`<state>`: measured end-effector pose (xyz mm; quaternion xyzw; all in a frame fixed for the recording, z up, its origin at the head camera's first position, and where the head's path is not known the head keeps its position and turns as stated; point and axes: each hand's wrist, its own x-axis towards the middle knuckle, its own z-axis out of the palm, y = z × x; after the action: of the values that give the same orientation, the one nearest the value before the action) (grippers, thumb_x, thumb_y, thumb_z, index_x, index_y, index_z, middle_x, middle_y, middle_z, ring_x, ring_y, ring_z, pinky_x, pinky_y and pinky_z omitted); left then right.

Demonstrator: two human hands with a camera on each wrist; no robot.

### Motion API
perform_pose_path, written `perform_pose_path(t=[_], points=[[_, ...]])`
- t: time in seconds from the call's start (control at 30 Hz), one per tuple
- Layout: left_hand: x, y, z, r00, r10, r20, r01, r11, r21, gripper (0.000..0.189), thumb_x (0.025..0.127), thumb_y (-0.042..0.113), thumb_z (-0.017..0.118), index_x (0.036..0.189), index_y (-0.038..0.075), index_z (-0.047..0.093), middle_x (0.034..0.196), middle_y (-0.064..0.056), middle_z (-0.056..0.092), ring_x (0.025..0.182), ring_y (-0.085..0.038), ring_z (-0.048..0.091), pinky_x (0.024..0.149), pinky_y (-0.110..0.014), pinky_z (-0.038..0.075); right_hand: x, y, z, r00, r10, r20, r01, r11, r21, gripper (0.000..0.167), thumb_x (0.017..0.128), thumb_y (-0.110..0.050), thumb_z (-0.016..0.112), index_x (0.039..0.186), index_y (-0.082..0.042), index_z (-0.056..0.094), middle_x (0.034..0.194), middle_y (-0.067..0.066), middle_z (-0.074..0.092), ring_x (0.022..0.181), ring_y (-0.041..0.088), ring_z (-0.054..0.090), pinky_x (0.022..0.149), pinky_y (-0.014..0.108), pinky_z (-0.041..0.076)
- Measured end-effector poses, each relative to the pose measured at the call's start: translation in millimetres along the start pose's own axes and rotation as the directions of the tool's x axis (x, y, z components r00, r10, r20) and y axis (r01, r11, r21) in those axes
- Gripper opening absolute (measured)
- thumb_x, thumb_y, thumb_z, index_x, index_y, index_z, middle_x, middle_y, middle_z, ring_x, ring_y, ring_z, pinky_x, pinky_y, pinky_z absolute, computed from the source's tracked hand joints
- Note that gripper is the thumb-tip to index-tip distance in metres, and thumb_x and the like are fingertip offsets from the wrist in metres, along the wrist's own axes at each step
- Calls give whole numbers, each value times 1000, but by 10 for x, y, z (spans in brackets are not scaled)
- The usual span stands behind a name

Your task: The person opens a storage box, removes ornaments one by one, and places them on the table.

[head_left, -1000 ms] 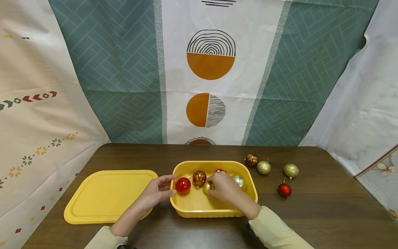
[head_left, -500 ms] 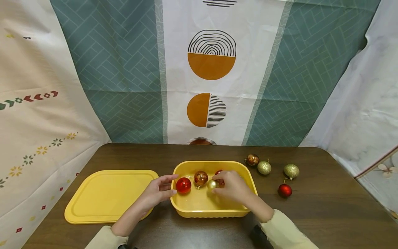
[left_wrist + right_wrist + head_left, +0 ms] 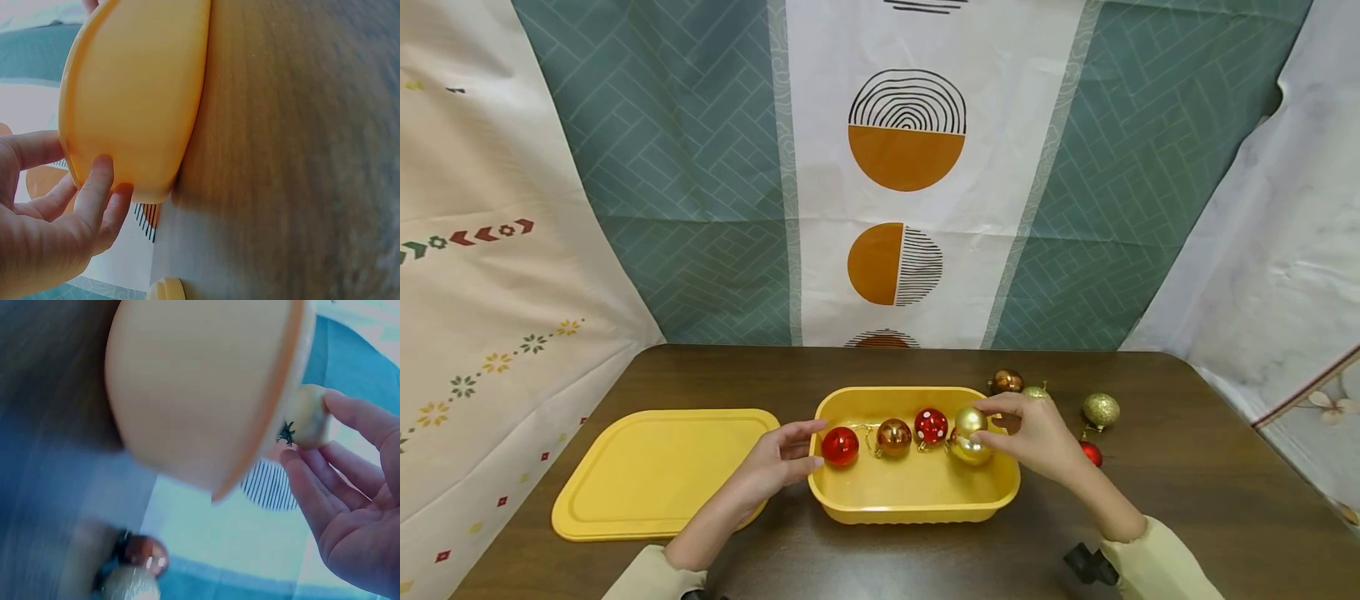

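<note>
With the clock centred on the yellow tub (image 3: 917, 510) in the head view, we see the yellow lid (image 3: 662, 475) lying on the bench (image 3: 820, 567) toward 9 o'clock, unmoved. The left hand (image 3: 778, 458) stays at the tub's 9 o'clock end, fingers and thumb apart, touching its wall and rim. Inside, a clear red ball (image 3: 840, 447) sits at 9 o'clock; the amber ball (image 3: 894, 437) has shifted slightly toward 3 o'clock since half a second ago. The right hand (image 3: 1037, 433) has moved toward 3 o'clock, fingers clamped on a small gold ball (image 3: 972, 418), now before a larger gold ball (image 3: 972, 452); we cannot tell whether they touch. The white-dotted red ball (image 3: 931, 426), near 1 o'clock, is now uncovered. Outside, the plain red ball (image 3: 1092, 453) at 3 o'clock and one glittery gold ball (image 3: 1036, 392) at 2 o'clock are now partly hidden. Farther off, a copper ball (image 3: 1007, 382) remains at 2 o'clock; at 12 o'clock hangs a patterned cloth (image 3: 820, 158).
</note>
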<state>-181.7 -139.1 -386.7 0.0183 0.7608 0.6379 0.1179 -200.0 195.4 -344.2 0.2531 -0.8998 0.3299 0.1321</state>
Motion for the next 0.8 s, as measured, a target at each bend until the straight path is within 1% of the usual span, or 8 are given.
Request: perform_pose_path(t=[0.13,0.23,0.3,0.37,0.43,0.57,0.67,0.8], points=[[-4,6,-3,1000,-4,-5,4,1000,9,49,81,3,64,128,3,49,126,-17,48,102,-26,51,79,-35,52,-80,124,-158,997,71,-24,-69,995,72,35,70,-11,77,101,0,68,98,12,67,82,21,66,66,25,54],[-4,8,1,1000,-9,-16,10,1000,12,49,80,3,64,127,4,50,125,-16,49,102,-26,52,78,-35,52,-149,214,-265,991,136,-19,-133,984,120,37,72,-14,76,104,2,66,100,15,66,83,17,67,66,23,54],[-4,8,4,1000,-14,-22,15,1000,12,49,80,2,64,127,4,51,125,-15,49,102,-26,52,78,-36,52,-188,270,-320,987,159,-21,-155,979,131,38,72,-15,76,105,3,66,100,16,66,82,13,66,65,21,53],[-3,8,8,999,-17,-32,18,1000,13,48,80,2,65,126,4,51,124,-15,50,101,-25,52,78,-36,53,-223,324,-359,986,166,-28,-161,978,133,38,72,-14,76,104,4,66,98,17,66,80,10,66,64,21,53],[-3,8,11,999,-18,-38,19,1000,14,48,80,2,65,126,4,52,123,-14,51,101,-25,52,77,-36,53,-255,376,-382,984,173,-38,-168,979,119,36,71,-13,77,101,4,66,95,17,67,78,7,66,63,19,53],[-9,7,9,999,-14,-42,14,1000,18,48,79,2,65,125,4,52,122,-14,51,102,-26,52,77,-36,53,-315,471,-408,978,200,-53,-198,979,50,35,70,-15,78,99,2,68,91,13,68,74,4,64,62,18,52],[-8,7,6,999,-9,-32,9,1000,18,48,80,2,65,126,3,51,123,-15,50,103,-26,52,78,-36,53,-349,539,-417,975,215,-52,-215,977,-2,35,70,-17,78,99,0,69,89,12,68,72,4,64,61,18,51],[0,5,3,1000,-3,-15,3,1000,10,49,81,3,64,127,2,50,123,-17,49,102,-26,51,78,-35,52,-386,626,-418,974,223,-37,-225,973,-44,35,69,-19,78,98,0,69,86,10,69,69,3,64,58,19,51]])
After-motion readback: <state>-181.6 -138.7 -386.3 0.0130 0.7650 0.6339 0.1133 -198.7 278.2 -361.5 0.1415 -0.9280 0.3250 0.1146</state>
